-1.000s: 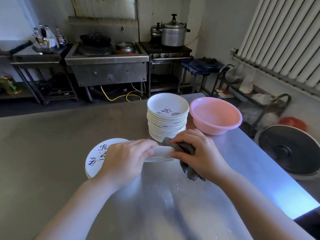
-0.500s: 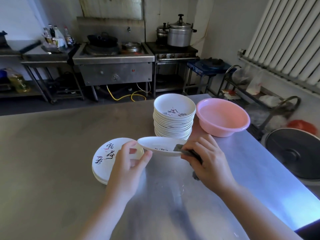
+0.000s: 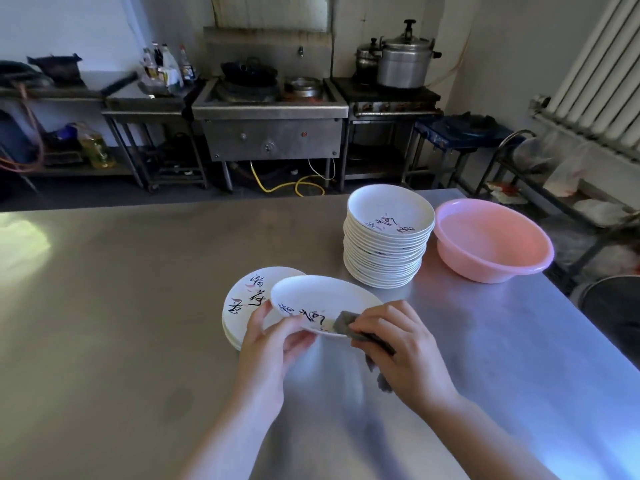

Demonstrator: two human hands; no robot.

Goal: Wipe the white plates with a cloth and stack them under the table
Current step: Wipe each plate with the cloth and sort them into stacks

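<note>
Fingers of the left hand (image 3: 273, 351) pinch the near rim of a white plate (image 3: 322, 303) held tilted above the bench (image 3: 121, 306), while the right hand (image 3: 405, 348) grips a grey cloth (image 3: 349, 325) pressed onto the plate's near right edge. Just behind the left fingers lies a low pile of plates (image 3: 242, 296); beyond the right hand stands a tall stack (image 3: 386, 251), with a pink basin (image 3: 491, 244) beside it.

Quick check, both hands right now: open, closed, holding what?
Left hand: closed, gripping the near rim of the white plate.
Right hand: closed, holding the grey cloth against that plate.
</note>
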